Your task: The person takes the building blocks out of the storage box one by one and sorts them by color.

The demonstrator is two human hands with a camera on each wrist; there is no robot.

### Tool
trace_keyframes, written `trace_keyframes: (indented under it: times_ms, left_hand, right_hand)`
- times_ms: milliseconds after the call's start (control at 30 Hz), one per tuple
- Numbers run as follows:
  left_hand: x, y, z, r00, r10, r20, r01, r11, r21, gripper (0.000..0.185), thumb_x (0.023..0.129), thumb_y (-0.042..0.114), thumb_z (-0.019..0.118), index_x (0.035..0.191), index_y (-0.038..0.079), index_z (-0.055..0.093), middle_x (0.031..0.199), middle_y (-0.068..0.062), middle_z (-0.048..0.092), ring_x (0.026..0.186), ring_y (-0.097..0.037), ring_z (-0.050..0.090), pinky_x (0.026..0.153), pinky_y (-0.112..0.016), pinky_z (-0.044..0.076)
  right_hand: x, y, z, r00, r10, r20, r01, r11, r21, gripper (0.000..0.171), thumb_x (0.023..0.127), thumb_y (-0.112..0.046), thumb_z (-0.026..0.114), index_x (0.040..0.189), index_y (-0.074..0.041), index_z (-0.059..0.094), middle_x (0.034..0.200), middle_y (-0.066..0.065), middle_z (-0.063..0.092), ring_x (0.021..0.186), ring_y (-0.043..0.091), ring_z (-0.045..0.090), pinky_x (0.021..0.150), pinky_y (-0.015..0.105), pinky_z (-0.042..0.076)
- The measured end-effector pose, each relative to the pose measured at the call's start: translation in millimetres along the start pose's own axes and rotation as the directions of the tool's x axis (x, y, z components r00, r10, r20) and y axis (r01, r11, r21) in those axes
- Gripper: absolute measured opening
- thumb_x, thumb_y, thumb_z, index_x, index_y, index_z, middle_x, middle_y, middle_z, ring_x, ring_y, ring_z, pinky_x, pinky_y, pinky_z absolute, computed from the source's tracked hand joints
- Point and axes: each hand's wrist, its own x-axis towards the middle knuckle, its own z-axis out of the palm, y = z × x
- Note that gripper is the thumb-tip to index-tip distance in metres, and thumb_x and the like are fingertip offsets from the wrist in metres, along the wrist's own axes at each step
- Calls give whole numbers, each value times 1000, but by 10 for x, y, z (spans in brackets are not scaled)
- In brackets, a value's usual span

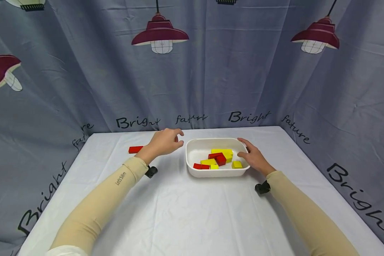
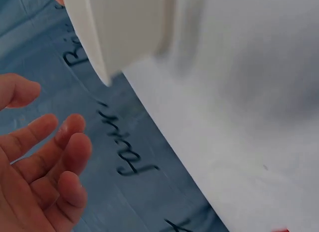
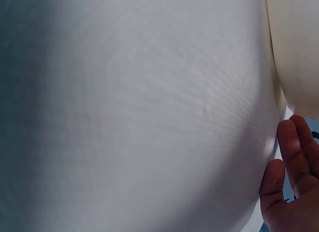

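Observation:
A white plastic tub (image 1: 217, 173) holds several red blocks (image 1: 220, 160) and yellow blocks (image 1: 237, 164). My right hand (image 1: 253, 156) grips the tub's right side, thumb over the rim and fingers along the outside. In the right wrist view those fingers (image 3: 287, 142) lie against the pale wall. To the left of the tub, my empty left hand (image 1: 166, 142) hovers over the table with loosely bent fingers, which the left wrist view also shows. One red block (image 1: 135, 149) lies on the table beyond the left wrist, its right end hidden behind it.
A white cloth covers the table (image 1: 192, 213). Grey-blue curtains (image 1: 211, 78) printed with lamps and lettering hang along its back and sides. Each wrist wears a small black camera, one of them (image 1: 151, 172) under the left wrist.

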Motion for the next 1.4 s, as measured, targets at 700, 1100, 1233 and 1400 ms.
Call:
trace_keyframes:
  times_ms: [700, 1100, 1233, 1400]
  left_hand:
    - [453, 801, -15, 985, 98, 142, -110, 991, 78, 35, 97, 37, 61, 128, 22, 67, 114, 2, 72, 91, -14, 65, 74, -32, 53]
    - [560, 878, 142, 932, 86, 353, -140, 981, 132, 29, 95, 36, 66, 117, 18, 70, 113, 2, 69, 94, -18, 60, 81, -35, 50]
    - [576, 870, 167, 899, 39, 436, -111, 984, 141, 22, 92, 35, 70, 103, 16, 70, 96, 1, 68, 80, -18, 62, 71, -30, 50]
    - [620, 878, 188, 821, -32, 570, -79, 982, 170, 26, 91, 35, 71, 102, 12, 71, 100, -7, 71, 80, -24, 67, 65, -29, 47]
  right_hand:
    - [8, 15, -12, 1000, -8, -10, 8, 1000, -2, 71, 98, -19, 54, 161, -27, 22, 167, 16, 19, 150, 48, 18, 117, 65, 23]
    - [29, 49, 5, 1000, -6, -15, 6, 1000, 2, 71, 98, -20, 54, 161, -28, 22, 168, 14, 18, 151, 48, 16, 117, 64, 22]
    - [33, 43, 13, 1000, -8, -16, 9, 1000, 9, 71, 98, -20, 54, 161, -28, 22, 168, 14, 18, 151, 48, 16, 117, 64, 22]
    - [32, 31, 17, 1000, -4, -12, 4, 1000, 14, 71, 98, -20, 54, 161, -28, 22, 168, 14, 18, 151, 48, 16, 117, 63, 23]
